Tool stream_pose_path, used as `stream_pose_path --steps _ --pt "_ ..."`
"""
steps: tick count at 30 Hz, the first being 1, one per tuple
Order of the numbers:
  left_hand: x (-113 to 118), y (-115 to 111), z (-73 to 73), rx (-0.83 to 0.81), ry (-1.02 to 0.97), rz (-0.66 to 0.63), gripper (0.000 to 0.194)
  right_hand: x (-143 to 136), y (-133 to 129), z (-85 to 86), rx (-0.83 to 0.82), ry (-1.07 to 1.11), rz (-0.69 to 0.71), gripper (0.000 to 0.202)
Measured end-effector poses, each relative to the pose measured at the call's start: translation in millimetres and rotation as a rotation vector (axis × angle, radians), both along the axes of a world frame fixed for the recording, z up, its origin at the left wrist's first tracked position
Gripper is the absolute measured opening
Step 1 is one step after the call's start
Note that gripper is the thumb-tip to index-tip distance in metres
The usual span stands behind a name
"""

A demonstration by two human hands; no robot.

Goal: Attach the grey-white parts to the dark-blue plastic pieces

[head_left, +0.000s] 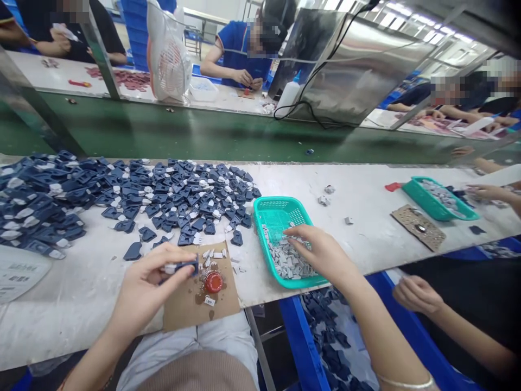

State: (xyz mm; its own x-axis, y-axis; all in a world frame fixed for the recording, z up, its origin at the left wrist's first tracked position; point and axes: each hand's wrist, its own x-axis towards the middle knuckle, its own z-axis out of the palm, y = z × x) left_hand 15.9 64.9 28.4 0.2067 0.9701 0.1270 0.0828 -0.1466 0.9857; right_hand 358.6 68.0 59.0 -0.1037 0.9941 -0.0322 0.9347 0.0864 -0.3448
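My left hand is closed round a dark blue plastic part with a white piece on it, held above the left side of a brown cardboard sheet. On the cardboard stand a small red cap with wet spots around it and several loose light-grey clips. My right hand reaches over the rim into a green basket of small grey plastic parts. Its thumb and fingers are drawn together at the parts; what they pinch is too small to make out.
A big heap of dark blue parts covers the left and back of the table. Blue crates with more parts stand below at the right. A second green basket and a speckled board lie near a co-worker's hand. Other people sit opposite.
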Motion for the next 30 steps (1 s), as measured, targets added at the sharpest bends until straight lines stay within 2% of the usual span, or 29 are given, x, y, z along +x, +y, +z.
stream_pose_path --steps 3,6,9,12,16,18,20,22,25,28,30 --pt "-1 26 12.2 -0.035 0.101 0.132 0.013 22 21 -10.3 -0.135 -0.051 0.161 0.023" --pt "-5 58 25.1 -0.041 0.241 0.222 0.021 22 31 -16.0 -0.161 -0.036 0.231 0.023" --pt "-11 103 31.3 0.001 0.367 0.297 0.025 20 35 -16.3 -0.165 -0.028 0.262 0.024" --pt "-15 163 29.2 0.038 0.399 0.343 0.029 23 39 -17.1 -0.198 0.039 0.230 0.024" --pt "-8 250 18.4 0.020 0.480 0.372 0.027 28 46 -23.9 -0.228 0.210 0.127 0.023" --pt "-1 285 12.4 0.007 0.545 0.362 0.024 28 50 -28.0 -0.210 0.261 0.067 0.022" --pt "5 310 7.3 0.011 0.612 0.342 0.026 27 51 -30.9 -0.187 0.278 0.038 0.022" --pt "8 325 4.3 0.027 0.674 0.317 0.028 27 52 -32.3 -0.161 0.274 0.038 0.022" --pt "9 327 6.7 0.067 0.745 0.269 0.028 27 50 -32.5 -0.106 0.255 0.016 0.023" --pt "9 311 18.9 0.140 0.767 0.162 0.027 29 46 -32.5 -0.069 0.249 -0.007 0.022" --pt "9 293 29.7 0.172 0.755 0.016 0.029 29 43 -32.7 -0.057 0.249 0.005 0.023"
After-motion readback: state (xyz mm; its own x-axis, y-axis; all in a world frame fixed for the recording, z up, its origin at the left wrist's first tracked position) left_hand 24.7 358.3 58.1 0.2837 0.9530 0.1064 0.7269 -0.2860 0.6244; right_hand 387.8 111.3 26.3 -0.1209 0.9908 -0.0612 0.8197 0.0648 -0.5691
